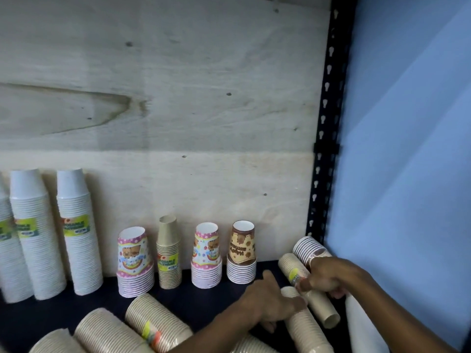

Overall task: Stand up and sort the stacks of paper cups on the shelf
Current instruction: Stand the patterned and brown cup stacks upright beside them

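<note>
On the dark shelf (pixel 209 299) at lower right, my left hand (pixel 267 301) grips a lying kraft-brown cup stack (pixel 305 329). My right hand (pixel 328 276) is closed on another lying kraft stack (pixel 323 309) with a yellow label. A brown-patterned stack (pixel 307 249) lies behind my right hand. Upright at the back stand a pink bear stack (pixel 133 261), a small kraft stack (pixel 169 253), a second pink stack (pixel 206 256) and a brown bear stack (pixel 242 253). Tall white stacks (pixel 76 233) stand at the left.
Several more kraft stacks (pixel 153 324) lie at the front left of the shelf. A plywood back panel (pixel 178 98) closes the rear. A black perforated metal upright (pixel 327 123) borders the shelf on the right, with a blue wall (pixel 407 149) beyond it.
</note>
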{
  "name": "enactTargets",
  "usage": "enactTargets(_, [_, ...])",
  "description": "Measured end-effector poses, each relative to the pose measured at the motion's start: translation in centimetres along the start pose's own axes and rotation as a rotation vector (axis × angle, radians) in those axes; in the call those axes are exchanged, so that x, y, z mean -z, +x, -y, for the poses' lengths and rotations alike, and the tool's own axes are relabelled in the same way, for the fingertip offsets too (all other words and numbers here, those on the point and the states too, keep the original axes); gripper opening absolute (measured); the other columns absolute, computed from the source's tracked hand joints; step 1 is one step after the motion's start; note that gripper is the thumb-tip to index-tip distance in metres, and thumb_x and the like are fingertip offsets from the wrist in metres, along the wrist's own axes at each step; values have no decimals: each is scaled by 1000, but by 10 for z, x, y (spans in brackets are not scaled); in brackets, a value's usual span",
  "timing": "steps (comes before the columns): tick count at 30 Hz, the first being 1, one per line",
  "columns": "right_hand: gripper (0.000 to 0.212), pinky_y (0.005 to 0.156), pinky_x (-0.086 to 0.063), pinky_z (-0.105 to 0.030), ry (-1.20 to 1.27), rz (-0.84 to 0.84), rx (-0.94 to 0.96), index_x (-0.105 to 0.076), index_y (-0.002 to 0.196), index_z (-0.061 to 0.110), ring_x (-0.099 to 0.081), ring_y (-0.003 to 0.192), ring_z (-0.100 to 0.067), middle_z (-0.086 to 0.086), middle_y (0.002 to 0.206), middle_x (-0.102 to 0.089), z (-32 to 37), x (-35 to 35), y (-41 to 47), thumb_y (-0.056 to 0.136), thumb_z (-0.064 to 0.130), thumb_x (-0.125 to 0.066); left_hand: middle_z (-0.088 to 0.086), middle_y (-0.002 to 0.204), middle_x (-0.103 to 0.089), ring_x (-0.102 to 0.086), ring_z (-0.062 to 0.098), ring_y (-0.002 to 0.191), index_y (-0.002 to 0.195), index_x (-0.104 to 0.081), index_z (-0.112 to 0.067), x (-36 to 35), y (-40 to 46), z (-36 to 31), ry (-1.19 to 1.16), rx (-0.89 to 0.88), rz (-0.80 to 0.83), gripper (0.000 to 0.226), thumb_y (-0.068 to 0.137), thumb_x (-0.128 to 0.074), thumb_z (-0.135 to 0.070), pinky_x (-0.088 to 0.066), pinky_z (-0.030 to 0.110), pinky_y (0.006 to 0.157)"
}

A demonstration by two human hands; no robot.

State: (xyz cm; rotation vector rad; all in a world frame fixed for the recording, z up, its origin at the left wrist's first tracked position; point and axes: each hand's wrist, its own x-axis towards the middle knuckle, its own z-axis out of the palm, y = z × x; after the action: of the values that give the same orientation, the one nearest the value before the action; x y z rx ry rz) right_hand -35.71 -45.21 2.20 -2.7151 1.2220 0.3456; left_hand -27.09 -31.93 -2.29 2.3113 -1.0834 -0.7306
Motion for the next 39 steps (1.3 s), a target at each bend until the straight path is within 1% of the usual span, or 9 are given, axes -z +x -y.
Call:
enactTargets(6, [52,59,-50,-26,158,-49,19,-58,108,7,-65,72,-22,-4,86,-63,-9,-5,19,84,53,-58,11,125,-60,-68,22,87,153,1,-11,-5,7,-7,-390,65,100,108,78,-70,-41,-61,33,74])
enactTargets(9, [55,84,-46,-28,168,-125,53,-60,122,13,-61,109,-23,-7,121,-64,-15,-1,23,88,56,-54,11,118,-65,-70,25,96,140,-31,-4,2,9,-8,-540,59,103,81,77,-72,-33,-61,40,78])
enactTargets(11, [46,85,-46,-28,188,-202,50,-63,110,19,-62,108,-22,-6,122,-65,-18,4,22,86,58,-56,10,109,-69,-70,24,95,120,-53,-7,10,8,-7,-621,16,61,52,77,-73,-30,-60,44,82])
enactTargets(14, [49,84,-51,-30,261,-342,-9,-62,106,22,-64,101,-22,-2,113,-67,-22,14,14,79,63,-63,4,99,-69,-69,20,92,98,-57,-17,31,0,-7,-694,-75,-86,25,80,-74,-22,-60,43,82])
enactTargets(19, [63,76,-47,-28,396,-500,-44,-60,115,21,-63,99,-23,-3,113,-66,-13,29,2,69,61,-76,3,110,-62,-67,21,103,119,-51,-16,72,-26,-3,-781,-191,-247,56,73,-81,-20,-58,44,87])
enactTargets(22, [71,77,-47,-29,430,-541,-21,-55,121,18,-62,103,-23,-4,115,-66,1,33,-3,66,56,-81,1,111,-56,-65,15,94,125,-45,-17,88,-44,7,-777,-225,-287,59,76,-78,-12,-60,41,81])
enactTargets(27, [80,76,-46,-29,431,-582,20,-45,131,14,-61,108,-24,0,130,-62,26,38,-6,69,47,-82,-1,116,-64,-68,15,95,122,-56,-25,102,-65,31,-648,-271,-206,55,76,-77,-6,-61,31,68])
enactTargets(32, [78,68,-44,-29,424,-580,38,-42,128,12,-64,103,-28,-9,119,-65,44,35,5,69,44,-82,3,100,-63,-70,28,101,109,-59,-19,116,-74,50,-485,-213,-150,50,68,-85,-10,-59,46,85])
enactTargets(39, [77,84,-52,-35,467,-589,60,-40,133,12,-63,107,-30,-12,124,-63,56,21,27,73,42,-80,16,108,-69,-73,23,96,112,-57,-8,133,-69,72,-583,-193,-174,58,66,-90,-14,-61,41,81])
